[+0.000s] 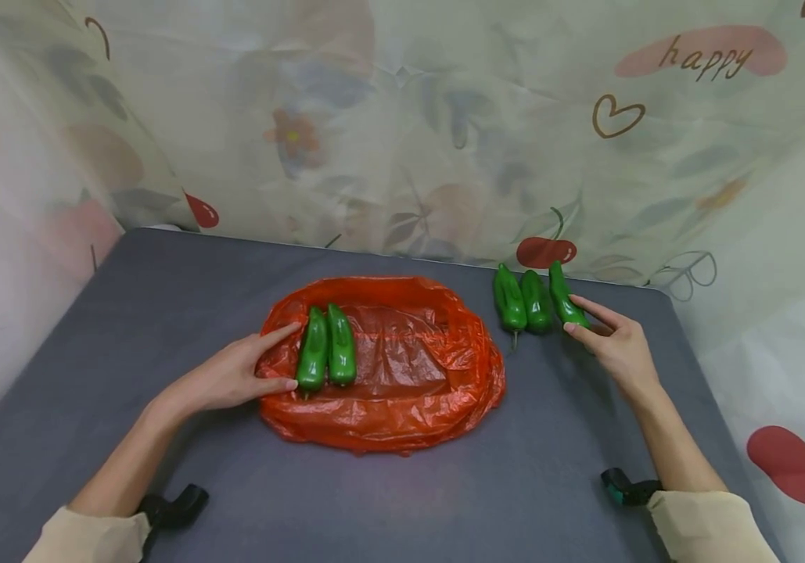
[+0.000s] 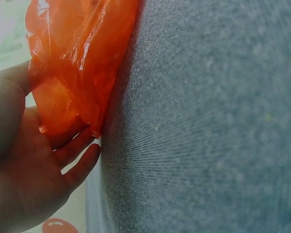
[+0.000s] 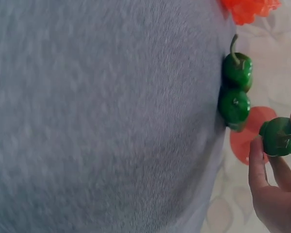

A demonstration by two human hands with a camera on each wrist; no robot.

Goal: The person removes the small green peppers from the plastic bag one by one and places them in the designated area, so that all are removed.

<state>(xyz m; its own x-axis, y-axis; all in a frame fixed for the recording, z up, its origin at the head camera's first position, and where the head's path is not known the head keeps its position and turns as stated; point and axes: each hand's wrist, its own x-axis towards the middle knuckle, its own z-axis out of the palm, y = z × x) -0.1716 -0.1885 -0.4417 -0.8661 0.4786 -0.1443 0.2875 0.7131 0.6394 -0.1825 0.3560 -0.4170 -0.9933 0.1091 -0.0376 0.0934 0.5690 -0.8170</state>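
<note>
A red plastic bag (image 1: 388,422) lies spread wide at the middle of the table, with two green peppers (image 1: 342,348) side by side in its left part. My left hand (image 1: 229,371) holds the bag's left rim, thumb and index fingertips beside the nearer pepper. From the left wrist view, several fingers lie partly behind the orange-red film (image 2: 82,73). At the right, my right hand (image 1: 616,344) pinches a green pepper (image 1: 564,293) between thumb and fingers. That pepper (image 3: 277,138) looks raised in the right wrist view.
Two more green peppers (image 1: 510,301) lie together between the bag and my right hand, near the back edge. The grey table (image 1: 402,508) meets a patterned curtain (image 1: 402,156) at the back. Black wrist cameras (image 1: 177,504) sit on both forearms.
</note>
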